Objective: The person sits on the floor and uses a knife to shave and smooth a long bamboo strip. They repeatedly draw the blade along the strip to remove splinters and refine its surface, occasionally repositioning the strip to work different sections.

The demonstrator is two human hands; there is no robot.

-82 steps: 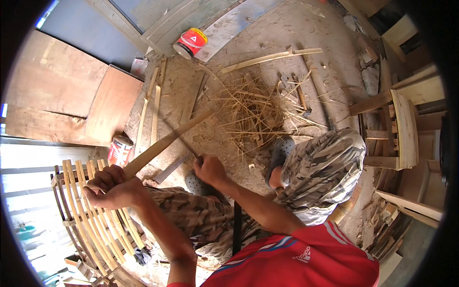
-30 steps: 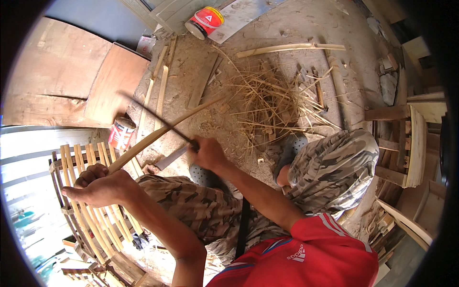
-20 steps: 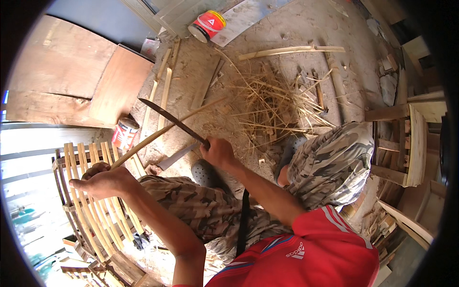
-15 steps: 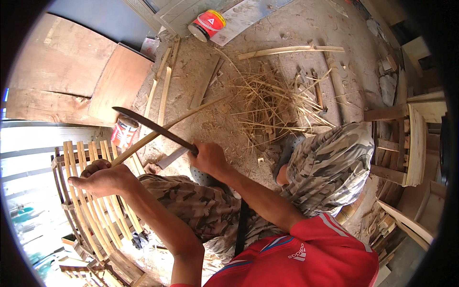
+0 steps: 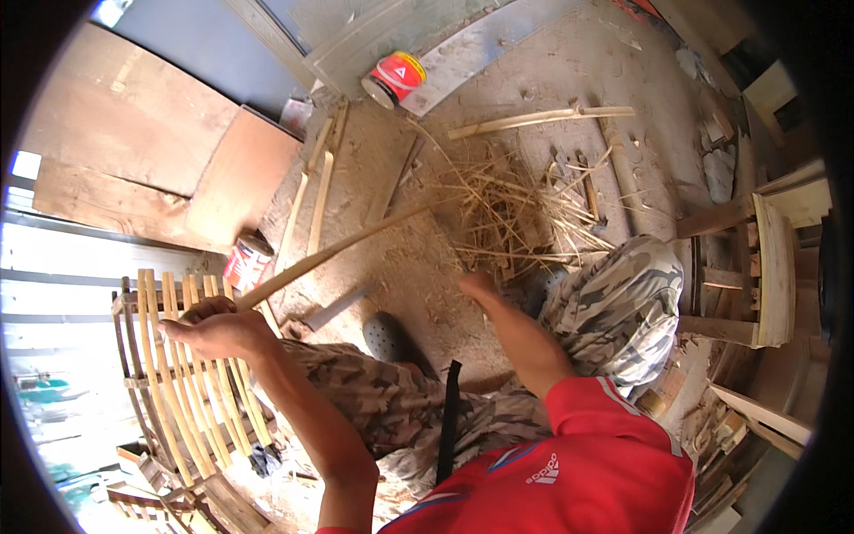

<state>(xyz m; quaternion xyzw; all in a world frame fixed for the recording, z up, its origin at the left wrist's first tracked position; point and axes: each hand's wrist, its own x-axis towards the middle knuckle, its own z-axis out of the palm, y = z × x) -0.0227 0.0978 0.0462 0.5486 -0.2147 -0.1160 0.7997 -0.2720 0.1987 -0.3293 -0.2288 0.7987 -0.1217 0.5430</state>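
Observation:
My left hand [image 5: 213, 327], at the left, is closed around the near end of a long bamboo strip [image 5: 329, 253]. The strip slants up and away to the right, its far tip reaching the pile of shavings [image 5: 503, 200]. At the near edge of that pile is my right hand [image 5: 479, 285], closed in a fist and apart from the strip. The long knife seen in it half a second ago cannot be made out plainly now; its blade is blurred or hidden against the shavings.
A slatted bamboo seat [image 5: 182, 374] stands at the left, near a red-and-white can [image 5: 247, 262]. A flat blade [image 5: 336, 307] lies by my shoe [image 5: 389, 336]. Further off are loose bamboo strips [image 5: 543, 122] and a red bucket [image 5: 396, 78]. Wooden furniture [image 5: 769, 271] stands at the right.
My right hand has swept right and away from the strip, down toward the shavings. The knife blade no longer crosses the strip. My left hand keeps its hold, and the whole view has shifted slightly.

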